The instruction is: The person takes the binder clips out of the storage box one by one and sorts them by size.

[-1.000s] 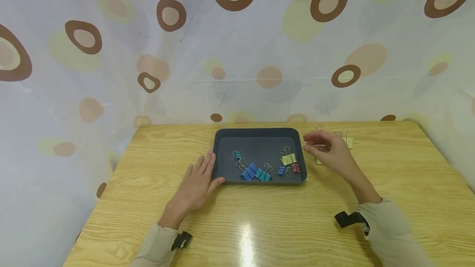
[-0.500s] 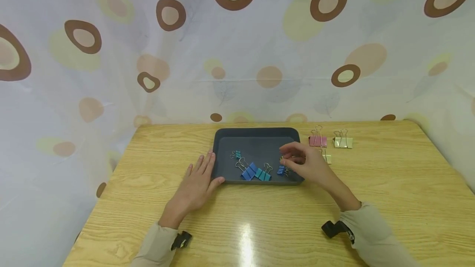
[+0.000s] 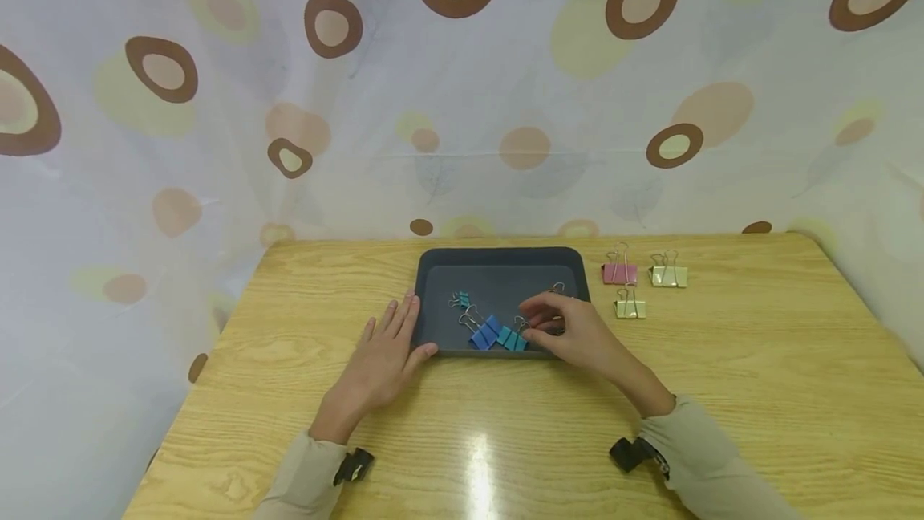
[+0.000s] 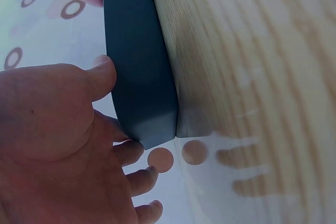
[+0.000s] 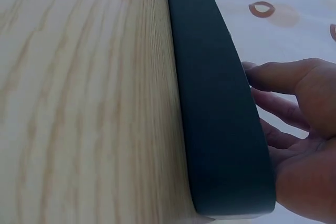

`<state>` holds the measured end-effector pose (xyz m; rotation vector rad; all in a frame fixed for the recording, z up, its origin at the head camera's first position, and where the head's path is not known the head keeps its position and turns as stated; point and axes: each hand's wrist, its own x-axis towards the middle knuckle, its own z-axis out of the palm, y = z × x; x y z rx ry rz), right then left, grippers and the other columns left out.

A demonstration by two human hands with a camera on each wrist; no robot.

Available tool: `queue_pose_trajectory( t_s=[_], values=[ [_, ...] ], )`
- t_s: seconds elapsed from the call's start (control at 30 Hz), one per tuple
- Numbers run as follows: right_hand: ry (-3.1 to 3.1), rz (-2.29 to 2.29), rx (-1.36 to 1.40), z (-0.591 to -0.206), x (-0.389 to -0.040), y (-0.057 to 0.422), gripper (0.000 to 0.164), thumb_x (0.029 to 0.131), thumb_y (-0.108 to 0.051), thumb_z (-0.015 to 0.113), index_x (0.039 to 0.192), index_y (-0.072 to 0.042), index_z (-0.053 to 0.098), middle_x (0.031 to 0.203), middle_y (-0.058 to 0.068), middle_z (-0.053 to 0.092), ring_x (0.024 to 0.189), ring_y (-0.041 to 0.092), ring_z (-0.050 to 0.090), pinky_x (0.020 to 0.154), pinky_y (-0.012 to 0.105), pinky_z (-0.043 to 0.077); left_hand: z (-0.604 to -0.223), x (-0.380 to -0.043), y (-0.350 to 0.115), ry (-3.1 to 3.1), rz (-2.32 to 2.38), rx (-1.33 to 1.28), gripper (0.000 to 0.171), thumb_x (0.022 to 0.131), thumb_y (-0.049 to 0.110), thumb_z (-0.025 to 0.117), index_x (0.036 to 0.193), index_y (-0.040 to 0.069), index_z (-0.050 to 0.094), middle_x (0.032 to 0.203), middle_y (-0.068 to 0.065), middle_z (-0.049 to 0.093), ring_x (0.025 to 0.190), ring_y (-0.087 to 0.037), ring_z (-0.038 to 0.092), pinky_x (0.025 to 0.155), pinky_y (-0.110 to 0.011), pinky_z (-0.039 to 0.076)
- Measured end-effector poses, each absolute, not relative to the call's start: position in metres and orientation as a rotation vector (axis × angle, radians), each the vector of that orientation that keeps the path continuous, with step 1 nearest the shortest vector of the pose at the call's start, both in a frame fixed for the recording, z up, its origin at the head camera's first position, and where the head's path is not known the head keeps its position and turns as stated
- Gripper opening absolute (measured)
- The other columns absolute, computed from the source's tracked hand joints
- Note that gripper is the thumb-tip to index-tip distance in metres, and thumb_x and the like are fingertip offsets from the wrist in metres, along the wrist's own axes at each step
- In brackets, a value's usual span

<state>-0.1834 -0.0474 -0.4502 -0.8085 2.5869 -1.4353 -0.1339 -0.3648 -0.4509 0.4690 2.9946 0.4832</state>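
Observation:
In the head view a dark grey tray [image 3: 472,283] holds several binder clips. My left hand [image 3: 381,359] lies at its left side, fingers straight, with the thumb at the front left corner; the left wrist view shows the fingers against the tray wall [image 4: 137,61]. My right hand [image 3: 577,333] reaches over the tray's right part. Its thumb and fingertips stand apart beside a teal binder clip [image 3: 511,339]. A blue binder clip [image 3: 485,333] and a small teal binder clip [image 3: 464,300] lie further left. The right hand mostly hides the clips beneath it.
On the table right of the tray lie a pink binder clip [image 3: 619,274], a pale yellow binder clip [image 3: 669,276] and a smaller yellow binder clip [image 3: 631,309]. A patterned curtain [image 3: 462,103] hangs along the table's back edge.
My right hand has moved left from beside the table clips, across the tray's right rim, to the teal binder clip. The clips on the table came into full view. My left hand has stayed put.

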Motion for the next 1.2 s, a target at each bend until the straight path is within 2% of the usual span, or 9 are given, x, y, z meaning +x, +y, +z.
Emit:
queue_pose_trajectory(
  t_s=[0.27,0.6,0.77,0.93,1.2],
  values=[
    [2.569,-1.319,-0.845,-0.457,-0.187,-0.059,0.036,0.09,-0.003,0.078,0.124,0.005,0.067,0.108,0.012,0.073,0.097,0.026,0.073,0.083,0.033,0.06,-0.453,-0.135,-0.365,2.99,0.476,0.472,0.079,0.11,0.05,0.041,0.164,0.001,0.01,0.171,-0.013,0.005,0.156,-0.039,0.012,0.122,-0.062,0.014],
    [2.522,-1.268,-0.78,-0.459,-0.195,-0.063,0.026,0.09,-0.001,0.077,0.114,0.003,0.072,0.101,0.01,0.073,0.093,0.023,0.072,0.078,0.031,0.06,-0.452,-0.135,-0.364,2.988,0.477,0.475,0.078,0.11,0.049,0.04,0.164,0.002,0.01,0.171,-0.013,0.005,0.156,-0.038,0.011,0.122,-0.062,0.014],
    [2.508,-1.232,-0.772,-0.459,-0.196,-0.065,0.025,0.089,0.005,0.074,0.113,0.002,0.073,0.097,0.007,0.072,0.09,0.019,0.07,0.076,0.03,0.059,-0.452,-0.135,-0.365,2.984,0.478,0.473,0.078,0.11,0.049,0.04,0.164,0.001,0.01,0.171,-0.013,0.005,0.156,-0.038,0.011,0.122,-0.063,0.014],
    [2.543,-1.19,-0.816,-0.458,-0.196,-0.067,0.022,0.088,0.004,0.076,0.11,-0.002,0.075,0.094,0.004,0.072,0.083,0.014,0.068,0.073,0.03,0.057,-0.452,-0.135,-0.365,2.988,0.474,0.474,0.078,0.11,0.049,0.039,0.164,0.002,0.01,0.171,-0.013,0.004,0.156,-0.038,0.011,0.122,-0.062,0.014],
    [2.552,-1.186,-0.857,-0.456,-0.194,-0.067,0.02,0.09,0.004,0.075,0.108,-0.003,0.075,0.102,0.006,0.073,0.087,0.017,0.071,0.075,0.031,0.059,-0.451,-0.135,-0.366,2.997,0.478,0.492,0.077,0.11,0.049,0.04,0.163,0.001,0.011,0.171,-0.014,0.006,0.156,-0.039,0.012,0.122,-0.062,0.015]
  ],
)
